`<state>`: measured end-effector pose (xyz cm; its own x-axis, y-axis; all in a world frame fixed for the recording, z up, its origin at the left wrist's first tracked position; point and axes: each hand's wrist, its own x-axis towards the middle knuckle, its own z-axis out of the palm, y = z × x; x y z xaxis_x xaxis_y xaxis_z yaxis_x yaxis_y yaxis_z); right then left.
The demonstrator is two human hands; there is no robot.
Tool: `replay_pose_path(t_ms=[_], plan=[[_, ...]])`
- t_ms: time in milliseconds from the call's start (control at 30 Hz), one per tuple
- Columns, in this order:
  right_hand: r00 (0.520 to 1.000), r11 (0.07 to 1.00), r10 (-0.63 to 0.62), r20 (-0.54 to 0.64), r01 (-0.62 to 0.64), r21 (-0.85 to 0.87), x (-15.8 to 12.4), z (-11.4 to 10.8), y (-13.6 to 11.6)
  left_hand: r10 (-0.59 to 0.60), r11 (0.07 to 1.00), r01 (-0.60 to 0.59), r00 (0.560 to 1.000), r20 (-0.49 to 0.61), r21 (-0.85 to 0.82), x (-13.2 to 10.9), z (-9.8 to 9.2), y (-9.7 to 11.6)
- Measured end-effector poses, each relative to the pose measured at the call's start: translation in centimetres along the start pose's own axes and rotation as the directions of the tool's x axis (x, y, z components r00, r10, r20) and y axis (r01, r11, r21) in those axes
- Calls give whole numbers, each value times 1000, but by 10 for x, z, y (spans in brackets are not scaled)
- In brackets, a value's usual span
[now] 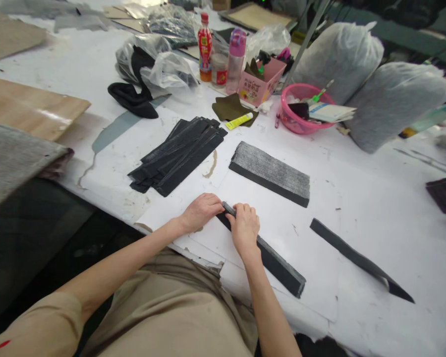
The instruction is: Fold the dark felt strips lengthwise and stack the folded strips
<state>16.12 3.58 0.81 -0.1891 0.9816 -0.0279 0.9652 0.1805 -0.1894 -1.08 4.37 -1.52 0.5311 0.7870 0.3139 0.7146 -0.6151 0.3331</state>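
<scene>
A long black fabric strip [282,267] with a grey edge lies slantwise near the front of the table. At its far left end, my left hand [204,210] is closed, the fingertips pinching the strip's tip. Just to the right, my right hand [244,225] grips the same strip from above, thumb toward the left hand, covering part of it. Behind the hands rests a stack of grey-topped strips [271,171] with dark sides. A heap of black strips [182,153] is spread to the left of that. One loose dark strip [357,258] lies on the right, partly twisted.
Farther back stand a red-capped bottle [204,49], a pink-lidded bottle [236,62], a pink box [262,84] and a pink basket [301,126]. A yellow tube [239,121] lies before them. Stuffed white bags [397,99] are at right; boards [29,106] overhang the left.
</scene>
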Motion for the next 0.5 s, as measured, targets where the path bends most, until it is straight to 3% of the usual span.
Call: replay_pose_path(t_ms=[233,400,500], plan=[[998,999,-27,58,25,43,11,-2,9,-43,997,34,991,127,67,11,-6,-8],[997,994,-68,19,66,85,7,3,14,59,993,-83,969,240,88,20,-9,-13],[995,985,-84,-48,90,144,0,10,18,96,994,-106,968,231,30,22,-9,-17]])
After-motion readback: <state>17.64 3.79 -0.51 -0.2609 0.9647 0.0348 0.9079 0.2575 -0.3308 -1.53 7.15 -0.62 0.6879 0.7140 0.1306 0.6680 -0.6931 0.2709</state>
